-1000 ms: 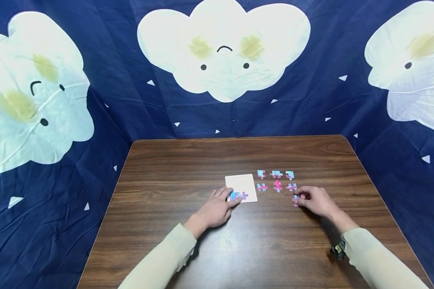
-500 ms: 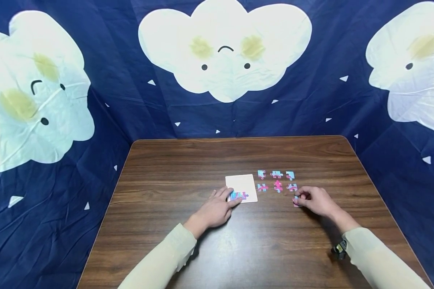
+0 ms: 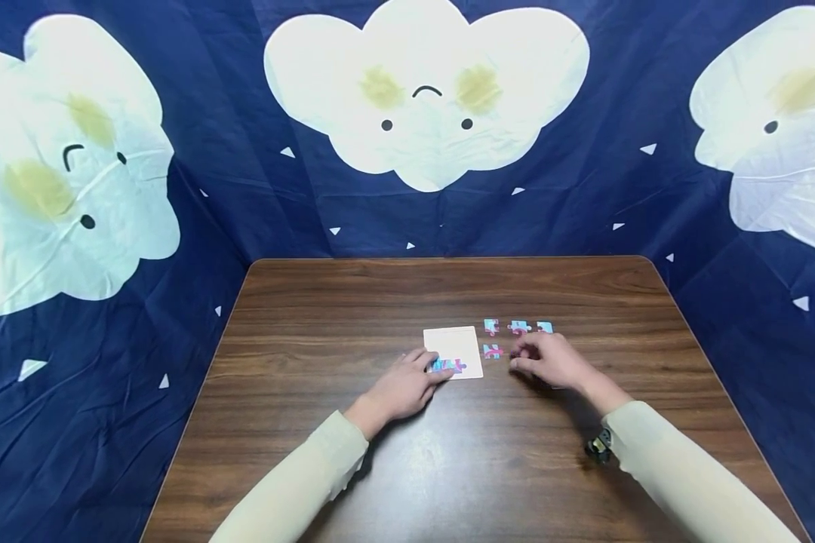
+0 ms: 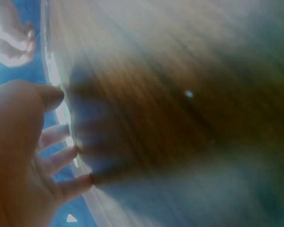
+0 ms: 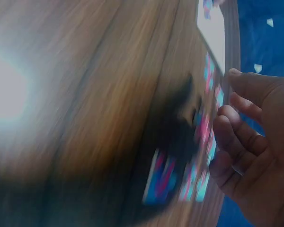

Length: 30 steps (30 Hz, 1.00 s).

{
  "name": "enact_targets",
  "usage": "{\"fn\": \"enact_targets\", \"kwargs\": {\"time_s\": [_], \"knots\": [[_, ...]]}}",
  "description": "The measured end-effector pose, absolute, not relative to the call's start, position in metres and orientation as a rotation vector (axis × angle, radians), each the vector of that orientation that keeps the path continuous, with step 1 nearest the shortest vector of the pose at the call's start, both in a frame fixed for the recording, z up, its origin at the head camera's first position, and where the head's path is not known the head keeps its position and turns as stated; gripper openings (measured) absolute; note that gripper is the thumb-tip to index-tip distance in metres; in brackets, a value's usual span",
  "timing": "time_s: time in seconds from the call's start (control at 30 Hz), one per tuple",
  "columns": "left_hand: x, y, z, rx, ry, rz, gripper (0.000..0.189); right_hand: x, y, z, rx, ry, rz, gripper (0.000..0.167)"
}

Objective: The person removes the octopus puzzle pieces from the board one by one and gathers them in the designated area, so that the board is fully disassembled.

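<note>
My left hand (image 3: 404,386) rests with its fingers spread at a white square puzzle board (image 3: 453,339). A short strip of joined puzzle pieces (image 3: 457,366) in blue, purple and pink lies along the board's near side, partly under the fingers. Over the loose pieces on the right, my right hand (image 3: 555,362) hangs with bent fingers, thumb and index apart and nothing between them, as the right wrist view shows. A pink piece (image 5: 203,128) lies beyond the fingertips. A blue and pink piece (image 5: 160,182) sits in the hand's shadow.
Other loose pieces lie in rows right of the board, among them a top-left piece (image 3: 491,326), a top-middle piece (image 3: 518,326) and a piece (image 3: 492,351) beside the board. The brown wooden table (image 3: 353,302) is backed by dark blue cloth (image 3: 244,188) with white clouds.
My right hand has left the lowest piece on the right and moved left over the middle pieces, leaving that piece on the table. My left hand has stayed at the board.
</note>
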State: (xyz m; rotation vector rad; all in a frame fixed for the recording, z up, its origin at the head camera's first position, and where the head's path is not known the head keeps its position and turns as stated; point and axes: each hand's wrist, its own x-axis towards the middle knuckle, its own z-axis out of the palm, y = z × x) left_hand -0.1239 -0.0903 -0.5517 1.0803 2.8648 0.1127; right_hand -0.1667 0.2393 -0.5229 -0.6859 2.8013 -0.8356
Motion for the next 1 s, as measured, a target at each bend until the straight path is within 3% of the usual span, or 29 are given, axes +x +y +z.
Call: {"fn": "enact_targets", "kwargs": {"time_s": [0.37,0.8,1.0], "knots": [[-0.127,-0.088,-0.547,1.076,2.875,0.099,0.046,-0.183,0.17,-0.525,-0.884,2.71,-0.833,0.018],[-0.125,-0.089,-0.54,1.045,2.828,0.235,0.042,-0.181,0.147,-0.535,-0.84,2.721,-0.706,0.023],[-0.127,-0.087,-0.542,1.04,2.841,0.234,0.036,-0.179,0.144,-0.542,-0.812,2.751,-0.698,0.017]]}}
